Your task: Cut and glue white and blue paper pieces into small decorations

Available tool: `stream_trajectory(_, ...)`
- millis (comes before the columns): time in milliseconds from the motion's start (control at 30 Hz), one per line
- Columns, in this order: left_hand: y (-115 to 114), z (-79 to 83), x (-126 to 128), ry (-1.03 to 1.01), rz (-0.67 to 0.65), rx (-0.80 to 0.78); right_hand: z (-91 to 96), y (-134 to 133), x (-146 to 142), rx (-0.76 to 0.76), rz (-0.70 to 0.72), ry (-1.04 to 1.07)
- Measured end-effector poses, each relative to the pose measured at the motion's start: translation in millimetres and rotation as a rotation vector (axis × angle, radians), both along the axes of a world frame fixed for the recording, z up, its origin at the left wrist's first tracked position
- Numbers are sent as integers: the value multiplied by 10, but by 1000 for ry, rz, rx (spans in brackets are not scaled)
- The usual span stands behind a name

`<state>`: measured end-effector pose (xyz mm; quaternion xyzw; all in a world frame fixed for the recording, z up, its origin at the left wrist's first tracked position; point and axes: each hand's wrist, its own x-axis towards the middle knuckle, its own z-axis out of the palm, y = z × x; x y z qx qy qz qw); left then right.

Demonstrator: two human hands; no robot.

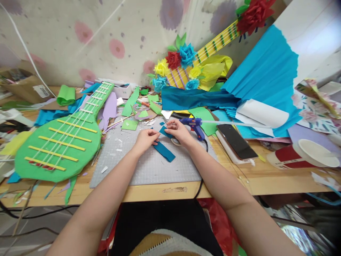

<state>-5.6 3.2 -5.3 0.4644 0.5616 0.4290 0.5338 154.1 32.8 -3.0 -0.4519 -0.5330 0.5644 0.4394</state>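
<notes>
Over the grey cutting mat, my right hand pinches a small blue piece of crepe paper. Close beside it, my left hand has its thumb and fingertips pressed together at the paper's left edge; whether they grip that piece or a scrap of their own is too small to make out. A longer blue paper strip lies on the mat just below both hands. Partly behind my right hand are a roll of tape and a blue glue gun with a long clear glue stick.
A green paper lute lies left. A yellow flowered paper guitar leans at the back wall. Blue crepe paper, a phone and a paper cup are at right. Paper scraps litter the back; a black cord hangs over the front edge.
</notes>
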Motion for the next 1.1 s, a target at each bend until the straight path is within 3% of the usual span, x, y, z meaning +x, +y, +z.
stream_trajectory(400, -6, 13, 12, 38, -19, -15, -55, 5, -86, 131, -117, -182)
stream_trajectory(1100, 3, -17, -8, 40, -44, 11, -123, 23, -95, 192, -106, -256)
